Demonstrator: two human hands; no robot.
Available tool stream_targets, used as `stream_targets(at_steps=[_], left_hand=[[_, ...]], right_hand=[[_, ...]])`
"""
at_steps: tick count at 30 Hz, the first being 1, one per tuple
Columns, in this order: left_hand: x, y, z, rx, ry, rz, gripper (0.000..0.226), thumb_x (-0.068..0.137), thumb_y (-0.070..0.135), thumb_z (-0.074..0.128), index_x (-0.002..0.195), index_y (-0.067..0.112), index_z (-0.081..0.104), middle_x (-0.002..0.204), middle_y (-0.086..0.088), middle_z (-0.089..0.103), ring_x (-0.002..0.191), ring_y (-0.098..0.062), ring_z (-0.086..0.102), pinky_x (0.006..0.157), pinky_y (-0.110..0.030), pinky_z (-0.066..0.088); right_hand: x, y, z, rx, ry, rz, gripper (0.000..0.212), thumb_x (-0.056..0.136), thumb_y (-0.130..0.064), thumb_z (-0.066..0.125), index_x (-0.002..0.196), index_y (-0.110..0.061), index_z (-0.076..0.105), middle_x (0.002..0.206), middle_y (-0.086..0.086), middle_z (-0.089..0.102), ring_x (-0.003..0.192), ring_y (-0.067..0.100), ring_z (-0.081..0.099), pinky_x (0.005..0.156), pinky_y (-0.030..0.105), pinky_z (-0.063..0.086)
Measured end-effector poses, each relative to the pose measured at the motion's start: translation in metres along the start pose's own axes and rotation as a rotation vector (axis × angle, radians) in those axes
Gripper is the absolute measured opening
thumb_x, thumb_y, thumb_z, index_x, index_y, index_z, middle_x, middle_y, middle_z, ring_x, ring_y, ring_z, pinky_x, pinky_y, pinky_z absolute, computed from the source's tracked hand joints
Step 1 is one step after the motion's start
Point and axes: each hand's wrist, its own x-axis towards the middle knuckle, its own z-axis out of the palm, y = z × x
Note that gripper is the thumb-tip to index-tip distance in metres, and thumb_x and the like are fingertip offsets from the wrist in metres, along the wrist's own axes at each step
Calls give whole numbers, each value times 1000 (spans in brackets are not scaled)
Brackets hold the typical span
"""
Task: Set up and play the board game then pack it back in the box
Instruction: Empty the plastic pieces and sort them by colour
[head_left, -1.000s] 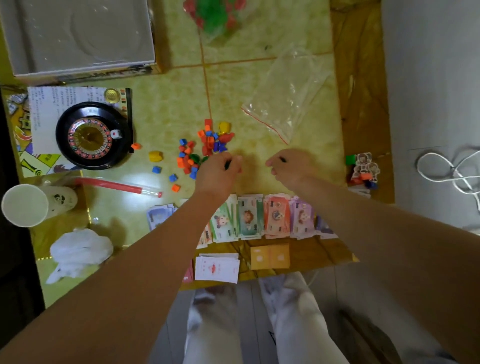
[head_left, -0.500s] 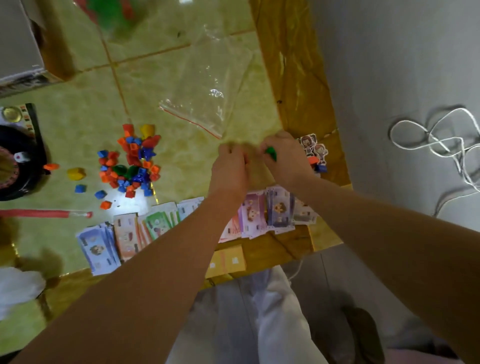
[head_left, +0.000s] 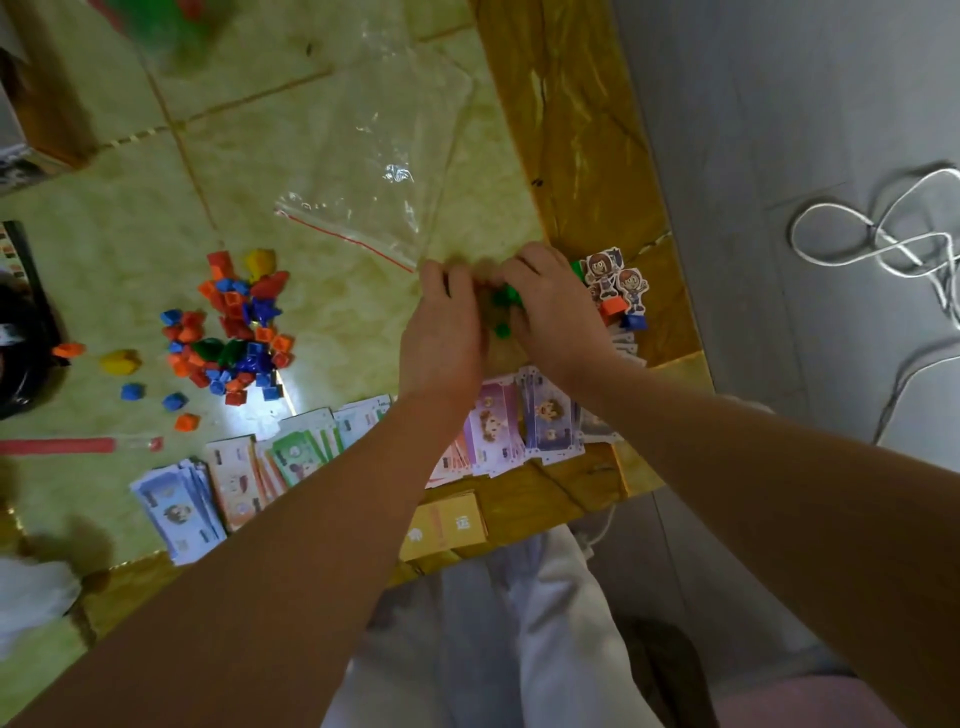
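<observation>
Presently both hands meet over the right part of the worktop (head_left: 337, 332), close to its brown border. Right hand (head_left: 558, 312): fingers (head_left: 527, 267) curled, gripping green pieces (head_left: 504, 300); two, perhaps three show in the gap between the hands, blurred. Left hand (head_left: 447, 322): fingers bent down beside the same pieces, touching or nearly so; cannot tell whether they hold one. One clear zip bag (head_left: 379, 171) with a red seal line lies flat just beyond the hands, its near corner at the left fingertips. Two standees (head_left: 615, 280), cartoon children, stand just right of the right hand, one on an orange base, one on blue. One pile (head_left: 234, 332) of small red, orange, blue and green pieces sits well left of the hands; two larger yellow ones, one on the pile's far edge, one apart to its left. Strays around the pile: two blue, two orange. Notes (head_left: 234, 478) lie in fanned stacks along the near edge, at least six by colour, each printed with a cartoon face; figures too small to read. Two yellow cards (head_left: 449, 525) lie side by side nearest the person, small white marks, not legible. One black wheel (head_left: 21, 358) is cut off at the left edge, one red stick (head_left: 57, 446) below it. One white cable (head_left: 893, 244) is looped on the floor to the right.
</observation>
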Motion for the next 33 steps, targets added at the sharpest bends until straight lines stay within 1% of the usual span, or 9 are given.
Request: stream_targets(at_steps=[4,8,11,14,19,21,24,27,33], left_hand=[[0,-3,0,-32,-1,18,34,85,-1,56,118,2,47,126,-20,38,61,-28,44,54,-36,36],[-6,-4,-5,-51,11,51,41,82,-4,55,121,4,47,126,-17,38,67,-25,43,54,-36,37],[-7,-4,-10,-35,10,62,45,79,-3,56,122,7,48,129,-12,39,71,-21,42,53,-35,35],[-8,-5,-17,-3,8,82,49,76,-1,57,122,11,48,131,-7,41,80,-25,54,52,-33,35],[-13,-16,-25,-50,60,69,49,75,1,60,123,8,50,126,-12,42,90,-29,56,56,-32,40],[-17,-23,-27,-70,81,46,49,76,2,62,123,6,50,122,-15,42,92,-31,56,60,-31,44],[-18,-30,-27,-103,91,-57,53,75,3,65,125,6,48,123,-15,41,92,-28,54,69,-29,43],[-15,-29,-25,-136,54,-147,56,78,5,65,130,9,45,124,-15,41,90,-28,54,72,-29,42],[-8,-5,-10,-300,-46,-127,53,82,-1,58,132,9,44,125,-13,43,89,-28,58,82,-38,49]], right_hand=[[-2,0,-1,-16,-9,-21,42,66,16,56,104,-2,64,106,17,59,101,36,54,85,49,48],[-7,0,-5,31,-46,-47,49,67,18,53,110,-4,61,113,14,58,107,33,53,91,47,47],[-10,1,-9,67,-62,-60,50,70,18,50,114,-4,59,117,13,57,111,30,52,94,41,46],[-9,2,-12,85,-44,-56,52,68,18,48,114,-3,58,117,13,55,111,27,51,94,32,44],[-15,1,-22,57,-43,18,56,70,15,50,121,-8,53,122,10,47,99,15,49,80,16,36],[-19,0,-27,41,-69,69,56,75,13,50,126,-10,49,125,9,43,87,16,53,69,20,42],[-23,-3,-27,5,-93,151,58,78,10,52,131,-11,43,127,9,40,93,27,58,72,38,51],[-23,-5,-20,-23,-134,211,64,78,5,60,136,-11,38,128,10,36,86,23,54,66,30,44],[-15,-8,-4,48,-166,300,75,76,13,63,140,-11,33,140,14,28,102,28,56,73,26,41]])
